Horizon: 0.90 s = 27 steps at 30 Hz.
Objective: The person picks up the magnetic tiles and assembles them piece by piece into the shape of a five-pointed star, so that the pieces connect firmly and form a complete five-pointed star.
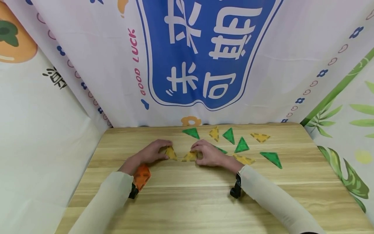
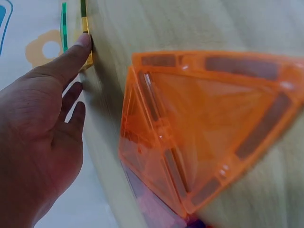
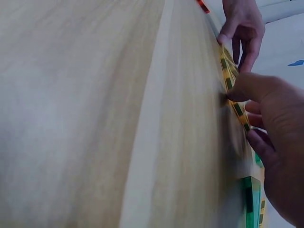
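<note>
Near the middle of the table, my left hand (image 1: 154, 151) pinches a yellow triangular magnetic tile (image 1: 171, 153) between thumb and fingers. Just to its right, my right hand (image 1: 209, 153) grips a second yellow triangular tile (image 1: 189, 157). A narrow gap shows between the two tiles in the head view. The right wrist view shows my right hand (image 3: 289, 128) close along the yellow edge strip (image 3: 240, 114), the left hand (image 3: 244, 28) beyond it. Beside my left wrist stands a joined orange tile piece (image 2: 213, 114), with a purplish part (image 2: 152, 199) under it.
Several loose triangular tiles lie at the back right, among them a green tile (image 1: 272, 158), a yellow tile (image 1: 260, 137) and another yellow tile (image 1: 244, 159) near my right forearm. A printed cloth (image 1: 117, 97) hangs behind the wooden table (image 1: 187, 208).
</note>
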Tool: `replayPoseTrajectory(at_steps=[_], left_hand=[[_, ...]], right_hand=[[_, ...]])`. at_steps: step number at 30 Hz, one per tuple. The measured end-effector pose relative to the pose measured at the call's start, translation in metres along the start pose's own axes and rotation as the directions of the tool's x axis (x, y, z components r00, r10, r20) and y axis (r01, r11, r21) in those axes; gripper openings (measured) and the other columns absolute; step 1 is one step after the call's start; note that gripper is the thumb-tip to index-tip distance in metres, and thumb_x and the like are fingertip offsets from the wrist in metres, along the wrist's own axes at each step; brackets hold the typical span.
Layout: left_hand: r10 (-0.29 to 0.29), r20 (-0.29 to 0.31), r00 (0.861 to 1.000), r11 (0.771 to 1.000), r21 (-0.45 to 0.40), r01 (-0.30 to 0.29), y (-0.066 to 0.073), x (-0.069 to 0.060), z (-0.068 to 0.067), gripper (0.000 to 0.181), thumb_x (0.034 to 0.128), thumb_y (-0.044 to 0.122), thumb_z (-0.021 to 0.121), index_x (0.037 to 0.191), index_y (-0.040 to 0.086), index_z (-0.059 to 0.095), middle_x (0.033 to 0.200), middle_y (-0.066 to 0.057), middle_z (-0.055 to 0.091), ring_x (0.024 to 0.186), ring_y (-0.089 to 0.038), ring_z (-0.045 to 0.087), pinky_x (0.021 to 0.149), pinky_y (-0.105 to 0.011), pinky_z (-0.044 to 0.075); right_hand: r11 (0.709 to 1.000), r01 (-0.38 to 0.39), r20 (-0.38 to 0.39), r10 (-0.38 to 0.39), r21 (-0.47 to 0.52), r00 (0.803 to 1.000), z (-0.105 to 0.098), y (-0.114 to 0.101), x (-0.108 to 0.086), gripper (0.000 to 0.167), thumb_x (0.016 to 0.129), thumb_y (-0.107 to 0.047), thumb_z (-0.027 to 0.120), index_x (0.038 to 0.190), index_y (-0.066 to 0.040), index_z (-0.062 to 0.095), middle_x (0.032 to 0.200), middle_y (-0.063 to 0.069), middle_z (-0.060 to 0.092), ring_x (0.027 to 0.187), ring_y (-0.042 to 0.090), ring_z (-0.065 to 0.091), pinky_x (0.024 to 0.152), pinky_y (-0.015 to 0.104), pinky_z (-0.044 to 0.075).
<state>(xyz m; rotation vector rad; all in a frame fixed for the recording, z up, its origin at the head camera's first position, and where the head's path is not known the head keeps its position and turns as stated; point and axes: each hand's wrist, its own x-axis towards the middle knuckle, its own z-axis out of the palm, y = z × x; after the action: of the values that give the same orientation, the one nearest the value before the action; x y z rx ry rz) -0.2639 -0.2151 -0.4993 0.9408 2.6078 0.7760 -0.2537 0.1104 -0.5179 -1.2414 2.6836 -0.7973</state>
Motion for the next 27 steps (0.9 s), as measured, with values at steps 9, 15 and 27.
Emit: replayPoseTrajectory(at_steps=[9, 15, 27], left_hand=[[0.114, 0.077, 0.99, 0.993, -0.036, -0.111, 0.012, -0.007, 0.004, 0.056, 0.0949, 0.009, 0.08, 0.146, -0.003, 0.06, 0.154, -0.022, 0.054, 0.143, -0.045, 0.048, 0.119, -0.062, 0.038], [0.118, 0.071, 0.991, 0.992, -0.052, -0.114, 0.014, -0.01, 0.005, 0.056, 0.0941, 0.006, 0.08, 0.146, -0.004, 0.059, 0.155, -0.023, 0.052, 0.145, -0.044, 0.046, 0.12, -0.061, 0.037], [0.086, 0.037, 0.996, 0.996, 0.011, -0.086, 0.012, -0.013, 0.009, 0.055, 0.0957, 0.014, 0.08, 0.145, -0.002, 0.062, 0.152, -0.02, 0.056, 0.141, -0.043, 0.049, 0.116, -0.06, 0.041]], right_hand=[[0.996, 0.066, 0.098, -0.071, 0.057, 0.993, 0.002, 0.0, 0.009, 0.052, 0.085, -0.013, 0.077, 0.136, -0.007, 0.071, 0.146, 0.007, 0.061, 0.14, 0.026, 0.052, 0.119, 0.046, 0.043], [0.992, 0.091, 0.119, -0.1, 0.083, 0.988, 0.008, -0.003, 0.016, 0.052, 0.085, -0.011, 0.076, 0.137, -0.007, 0.071, 0.148, 0.007, 0.06, 0.141, 0.025, 0.052, 0.118, 0.042, 0.044], [0.987, 0.139, 0.053, -0.144, 0.085, 0.988, 0.017, -0.008, 0.025, 0.044, 0.09, -0.014, 0.08, 0.133, -0.005, 0.073, 0.142, 0.01, 0.06, 0.135, 0.025, 0.056, 0.114, 0.04, 0.048]])
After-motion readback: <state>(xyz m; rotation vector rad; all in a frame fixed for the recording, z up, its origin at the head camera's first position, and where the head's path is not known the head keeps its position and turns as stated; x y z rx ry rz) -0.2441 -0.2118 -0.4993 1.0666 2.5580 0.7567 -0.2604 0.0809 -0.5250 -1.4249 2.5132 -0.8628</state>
